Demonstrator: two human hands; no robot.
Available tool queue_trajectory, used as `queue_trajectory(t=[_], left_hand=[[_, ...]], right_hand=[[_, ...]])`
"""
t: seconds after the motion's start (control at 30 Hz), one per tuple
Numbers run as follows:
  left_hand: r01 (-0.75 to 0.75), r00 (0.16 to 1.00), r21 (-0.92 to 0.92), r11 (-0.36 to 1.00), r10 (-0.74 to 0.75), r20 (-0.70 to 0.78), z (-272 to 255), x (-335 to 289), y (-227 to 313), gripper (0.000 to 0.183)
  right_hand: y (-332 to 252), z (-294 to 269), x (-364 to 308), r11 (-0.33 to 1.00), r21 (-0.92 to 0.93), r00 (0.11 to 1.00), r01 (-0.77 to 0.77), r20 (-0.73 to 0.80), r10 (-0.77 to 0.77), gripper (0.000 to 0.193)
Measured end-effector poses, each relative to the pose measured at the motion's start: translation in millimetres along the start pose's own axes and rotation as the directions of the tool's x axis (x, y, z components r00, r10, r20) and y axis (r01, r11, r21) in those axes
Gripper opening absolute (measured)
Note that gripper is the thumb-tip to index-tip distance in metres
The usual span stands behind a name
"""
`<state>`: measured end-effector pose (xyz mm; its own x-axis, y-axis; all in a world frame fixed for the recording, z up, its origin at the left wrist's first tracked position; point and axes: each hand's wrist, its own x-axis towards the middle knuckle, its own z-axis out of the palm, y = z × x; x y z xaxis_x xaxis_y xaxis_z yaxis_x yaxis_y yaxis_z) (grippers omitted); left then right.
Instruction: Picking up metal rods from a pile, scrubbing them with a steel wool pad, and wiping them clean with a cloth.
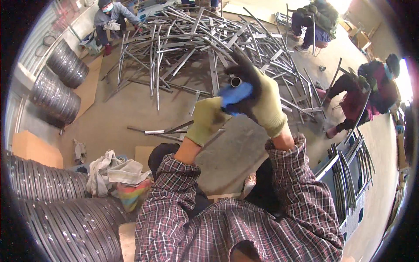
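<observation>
Wiping, I judge: right hand [265, 99] curled around metal tube [236, 81] and blue cloth [237, 94]; left hand [210, 119] against cloth, closure unclear. Next move calls for steadying the tube.

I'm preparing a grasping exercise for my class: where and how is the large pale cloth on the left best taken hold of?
Probably pinch the raised folds of the large pale cloth, coming from above, with the left hand, the nearer one. It lies limp and crumpled, its folds standing up, while the dark coils crowd its left side.
</observation>
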<state>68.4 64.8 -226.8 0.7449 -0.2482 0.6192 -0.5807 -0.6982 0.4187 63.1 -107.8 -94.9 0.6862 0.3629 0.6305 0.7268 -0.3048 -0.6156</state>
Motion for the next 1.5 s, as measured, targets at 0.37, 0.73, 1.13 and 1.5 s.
queue_trajectory(t=[0.37, 0.73, 1.13, 1.5], left_hand=[[0.225, 0.963, -0.071, 0.972, -0.211, 0.164, 14.0, 1.2, 7.2, 0.021], [0.044, 0.982, -0.073, 0.996, -0.056, -0.178, 8.5, -4.2, -3.1, 0.024], [0.147, 0.986, -0.078, 0.986, -0.152, -0.063, -8.9, 8.3, 20.6, 0.018], [0.055, 0.981, -0.157, 0.986, -0.083, -0.176, 19.5, -13.0, -6.9, 0.027]], right_hand=[[-11.4, -14.1, 3.5, 0.996, -0.024, 0.987, -0.088, 0.135, 0.091, 0.044], [-17.7, 6.5, 8.2, 0.992, -0.129, 0.977, 0.004, 0.213, 0.024, 0.034], [50.5, 15.4, -31.2, 0.959, -0.268, 0.973, 0.087, -0.182, -0.139, 0.045], [-13.0, 19.6, 23.8, 0.997, 0.076, 0.999, -0.004, 0.032, 0.001, 0.041]])
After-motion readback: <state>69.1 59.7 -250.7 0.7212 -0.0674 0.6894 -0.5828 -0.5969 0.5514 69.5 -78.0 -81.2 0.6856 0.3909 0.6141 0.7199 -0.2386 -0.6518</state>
